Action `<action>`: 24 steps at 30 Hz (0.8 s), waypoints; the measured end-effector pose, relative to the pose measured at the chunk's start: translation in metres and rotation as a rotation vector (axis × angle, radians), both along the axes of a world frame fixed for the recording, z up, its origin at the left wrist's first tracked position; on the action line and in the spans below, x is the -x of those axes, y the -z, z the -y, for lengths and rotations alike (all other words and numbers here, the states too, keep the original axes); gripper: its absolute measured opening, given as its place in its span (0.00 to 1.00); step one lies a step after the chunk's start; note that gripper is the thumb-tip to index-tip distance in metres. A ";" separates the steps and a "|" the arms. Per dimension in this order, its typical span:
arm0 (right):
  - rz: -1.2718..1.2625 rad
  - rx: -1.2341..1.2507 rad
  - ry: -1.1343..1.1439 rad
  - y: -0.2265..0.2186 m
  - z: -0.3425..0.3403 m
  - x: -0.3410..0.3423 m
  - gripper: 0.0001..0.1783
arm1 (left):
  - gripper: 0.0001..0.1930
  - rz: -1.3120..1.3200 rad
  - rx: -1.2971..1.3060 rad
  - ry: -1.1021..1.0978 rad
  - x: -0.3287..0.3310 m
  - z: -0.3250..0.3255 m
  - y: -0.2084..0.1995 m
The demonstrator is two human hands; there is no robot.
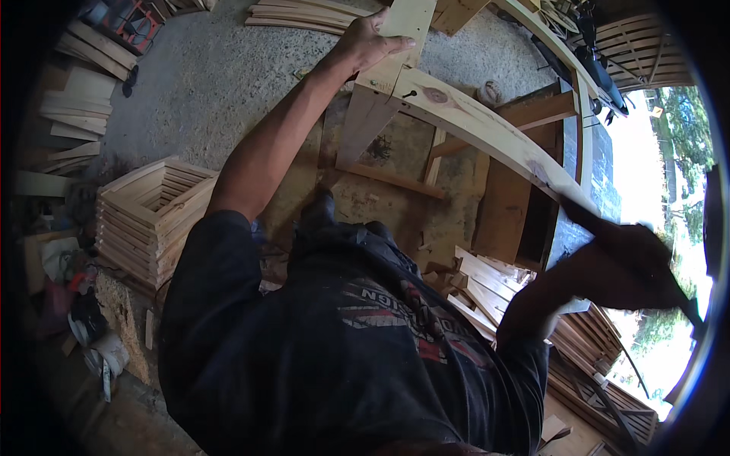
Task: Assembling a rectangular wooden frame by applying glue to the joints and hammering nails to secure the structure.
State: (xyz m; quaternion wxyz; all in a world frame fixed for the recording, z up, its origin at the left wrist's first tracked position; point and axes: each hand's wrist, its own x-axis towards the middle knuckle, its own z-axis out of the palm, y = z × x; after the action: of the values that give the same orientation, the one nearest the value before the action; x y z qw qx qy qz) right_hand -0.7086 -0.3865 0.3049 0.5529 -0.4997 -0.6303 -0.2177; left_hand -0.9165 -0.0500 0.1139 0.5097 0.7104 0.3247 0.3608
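My left hand (pixel 376 45) grips a pale wooden board (pixel 389 68) at the top middle, with its thumb lying across the upper face. That board meets a long wooden beam (pixel 475 110) at a corner of a frame. Near the joint, a dark nail (pixel 411 93) stands partly out of the beam beside a knot. Raised at the right, my right hand (pixel 635 266) is closed around a dark tool (pixel 587 216) that looks like a hammer. Motion and shadow blur it, and its ends stick out on both sides of the fist.
Stacked slatted wooden frames (pixel 156 216) stand at the left. Loose wooden strips (pixel 487 289) lie below the beam at the right, near more slatted pieces (pixel 585 338). Planks (pixel 304 15) rest on the rough floor (pixel 220 83) at the top. Bright daylight enters from the right.
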 end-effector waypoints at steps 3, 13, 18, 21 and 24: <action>0.031 1.054 0.195 0.080 -0.012 0.034 0.23 | 0.46 0.017 -0.017 0.019 0.002 0.004 0.002; 0.156 0.187 0.043 0.021 -0.020 0.035 0.09 | 0.43 -0.050 -0.022 -0.053 0.005 -0.005 0.001; -0.244 0.933 0.053 0.049 -0.022 0.029 0.14 | 0.41 -0.014 -0.067 -0.009 0.009 -0.019 0.002; -0.430 0.130 -0.310 -0.005 -0.017 -0.002 0.13 | 0.41 0.010 0.044 0.015 0.004 -0.016 0.009; -0.027 0.078 -0.410 -0.005 -0.028 0.004 0.12 | 0.42 -0.004 -0.054 -0.099 0.001 -0.010 0.014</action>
State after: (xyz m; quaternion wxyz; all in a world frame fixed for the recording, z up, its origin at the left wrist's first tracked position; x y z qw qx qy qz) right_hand -0.7125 -0.3589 0.3100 0.5741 -0.3848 -0.7194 -0.0691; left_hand -0.9175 -0.0397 0.0998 0.4714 0.7075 0.3505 0.3928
